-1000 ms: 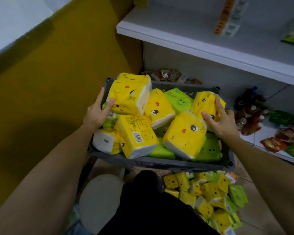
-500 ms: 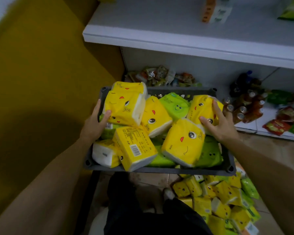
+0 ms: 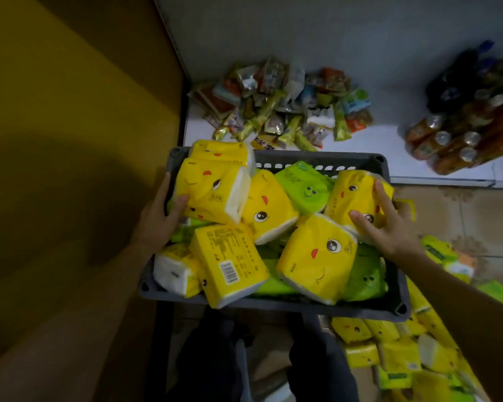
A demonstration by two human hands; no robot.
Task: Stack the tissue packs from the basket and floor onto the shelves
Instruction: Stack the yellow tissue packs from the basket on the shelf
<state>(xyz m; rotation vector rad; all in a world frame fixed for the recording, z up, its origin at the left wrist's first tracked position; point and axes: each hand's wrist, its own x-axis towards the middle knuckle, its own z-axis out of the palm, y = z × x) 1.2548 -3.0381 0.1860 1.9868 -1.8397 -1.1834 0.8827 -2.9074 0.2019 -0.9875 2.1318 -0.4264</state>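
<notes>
Basket (image 3: 317,307), dark grey, heaped with tissue packs (image 3: 314,259), yellow and green. It is carried between two bare hands, one at each end.

Left hand (image 3: 160,216): fingers (image 3: 165,184) straight along the basket's end wall, thumb pressing the top yellow pack (image 3: 212,190). Open-handed, not wrapped round anything. The lower fingers are hidden.

Right hand (image 3: 386,224): fingers spread and laid flat over the end pack (image 3: 352,195), thumb on its near face. This looks more like steadying than clutching.

Just beyond both sets of fingertips is the low shelf (image 3: 375,152). Snack packets (image 3: 276,103) are piled ahead of the left fingers, bottles (image 3: 462,134) ahead and outward of the right. Bare shelf lies between the two heaps. Loose packs (image 3: 389,349) lie on the floor (image 3: 462,216), below and behind the right wrist.

Judgement: the step is bringing the load to the shelf; nothing is stacked yet.

To do it well:
- Keep the basket level. The heap sits above the rim, and the barcoded pack (image 3: 230,262), back from the left thumb, leans over the near wall and looks first to slide.
- Rest the far edge on the bare shelf ahead of the right thumb before freeing a hand.
- Take the top packs under the thumbs first, then the buried green ones.
- The packs look soft, so lay them flat, faces aligned, or the stack will lean.
</notes>
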